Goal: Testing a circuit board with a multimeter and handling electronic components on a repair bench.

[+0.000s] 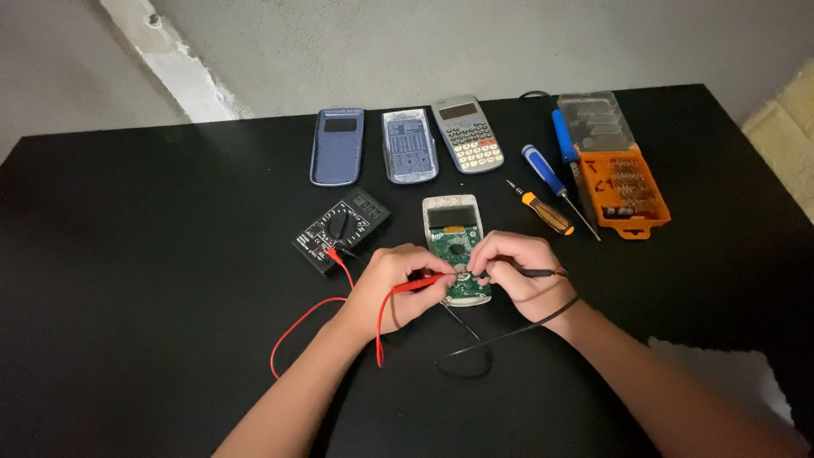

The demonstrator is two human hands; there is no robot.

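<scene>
Probing step: your left hand (392, 284) pinches red probe (418, 285), right hand (511, 270) pinches black probe (536, 273), tips on opened calculator (455, 248) between hands. Next: hold tips steady, glance to meter (342, 229) beyond left hand.

Probe tips hidden under fingers of left hand (392, 284) and right hand (514, 271). Lower part of opened calculator (455, 248) covered by hands. Multimeter (342, 229) dial markings too small. Forearms cut by bottom edge.

Dim overhead light, sharp centre, soft shadows, slight edge distortion
</scene>
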